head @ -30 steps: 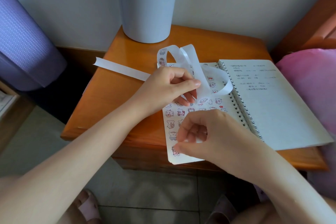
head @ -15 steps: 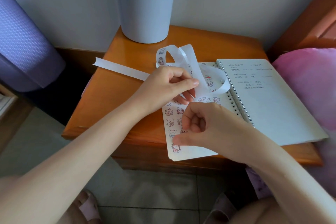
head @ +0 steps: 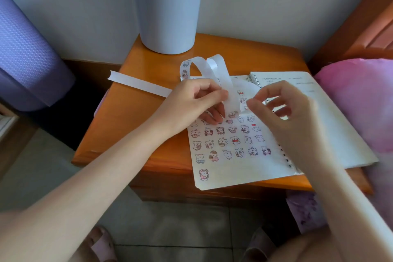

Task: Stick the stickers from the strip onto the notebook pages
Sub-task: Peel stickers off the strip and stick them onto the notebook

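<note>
Filling the left page of the notebook looks well under way: rows of small cartoon stickers cover its upper part, with bare paper below. The left hand pinches the strip, looped above the page, with some stickers left on it. The right hand curls thumb and forefinger at the strip; I cannot tell whether it holds a sticker. The handwriting on the right page is too small to read.

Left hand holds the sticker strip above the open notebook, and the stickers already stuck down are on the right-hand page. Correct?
Wrong page. The left hand holds the strip above the open notebook, but the stickers already stuck down are on the left-hand page; the right-hand page shows only handwriting. The head view shows this.
</note>
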Motion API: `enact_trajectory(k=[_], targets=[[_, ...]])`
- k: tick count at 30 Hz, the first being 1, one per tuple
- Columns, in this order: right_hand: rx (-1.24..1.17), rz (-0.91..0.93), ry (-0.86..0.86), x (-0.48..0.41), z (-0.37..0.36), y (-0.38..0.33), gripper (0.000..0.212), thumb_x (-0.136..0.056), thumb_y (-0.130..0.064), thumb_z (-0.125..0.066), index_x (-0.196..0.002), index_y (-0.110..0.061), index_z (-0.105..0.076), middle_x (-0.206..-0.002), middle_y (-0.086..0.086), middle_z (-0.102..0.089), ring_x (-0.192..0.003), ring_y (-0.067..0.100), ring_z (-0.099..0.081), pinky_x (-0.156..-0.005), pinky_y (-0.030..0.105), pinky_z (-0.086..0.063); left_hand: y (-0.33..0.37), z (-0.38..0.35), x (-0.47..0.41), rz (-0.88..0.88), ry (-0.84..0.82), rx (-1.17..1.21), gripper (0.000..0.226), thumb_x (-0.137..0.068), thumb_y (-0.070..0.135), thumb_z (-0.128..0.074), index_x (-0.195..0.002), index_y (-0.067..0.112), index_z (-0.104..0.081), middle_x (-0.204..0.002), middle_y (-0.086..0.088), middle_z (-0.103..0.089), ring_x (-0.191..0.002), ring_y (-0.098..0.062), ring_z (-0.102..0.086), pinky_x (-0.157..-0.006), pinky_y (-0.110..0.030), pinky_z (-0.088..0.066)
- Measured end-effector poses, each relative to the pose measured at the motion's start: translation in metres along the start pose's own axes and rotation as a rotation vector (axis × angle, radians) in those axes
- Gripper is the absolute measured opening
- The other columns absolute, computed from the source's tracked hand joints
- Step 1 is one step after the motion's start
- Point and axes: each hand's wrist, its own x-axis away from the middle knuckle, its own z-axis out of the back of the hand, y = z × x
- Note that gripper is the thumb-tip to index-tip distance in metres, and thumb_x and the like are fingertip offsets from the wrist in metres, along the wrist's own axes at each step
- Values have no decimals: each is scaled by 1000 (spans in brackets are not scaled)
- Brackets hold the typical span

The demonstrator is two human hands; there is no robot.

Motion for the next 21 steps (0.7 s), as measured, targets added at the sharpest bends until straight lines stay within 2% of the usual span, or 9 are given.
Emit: enact_trajectory(k=[2,4,7,11,17,21], targets=[[-2,21,8,-1,-2,5,8,-82,-27,-68,-87,-22,-64,-86,-13,-66,-74,4,-59,-61,12,-45,0,1,0,-8,0,23,17,-94,14,-55,-94,2,-67,-73,-4,-71,-63,-17,-70,-60,-23,-58],[-1,32,-15,-2,-6,6,9,-81,-26,-70,-87,-23,-66,-84,-14,-67,-75,6,-61,-61,13,-45,0,1,1,-24,6,26,16,-95,14,-54,-92,4,-66,-71,-1,-70,-63,-16,-69,-60,-24,-58],[-44,33,-35,-5,-9,5,9,-78,-27,-73,-85,-24,-67,-76,-13,-69,-69,4,-59,-58,13,-42,1,2,1,-47,22,1,19,-95,15,-52,-95,2,-66,-75,-5,-70,-65,-16,-70,-59,-23,-58],[-69,30,-43,-4,-9,5,15,-74,-30,-75,-85,-23,-68,-75,-12,-69,-66,3,-57,-56,11,-40,1,2,1,-56,39,-7,19,-95,15,-52,-96,1,-65,-76,-8,-69,-64,-15,-70,-58,-22,-57],[-100,44,-56,-3,-10,5,10,-77,-22,-75,-84,-24,-69,-77,-10,-69,-63,3,-56,-54,13,-42,2,0,2,-49,33,28,27,-97,19,-49,-95,-4,-64,-82,-19,-68,-65,-17,-68,-60,-26,-59],[-67,72,-40,-2,-9,2,10,-77,-19,-74,-85,-25,-71,-74,-15,-68,-59,-2,-54,-52,9,-40,4,0,4,-51,-9,-3,28,-95,20,-52,-90,-3,-66,-81,-14,-69,-67,-13,-69,-62,-22,-57]])
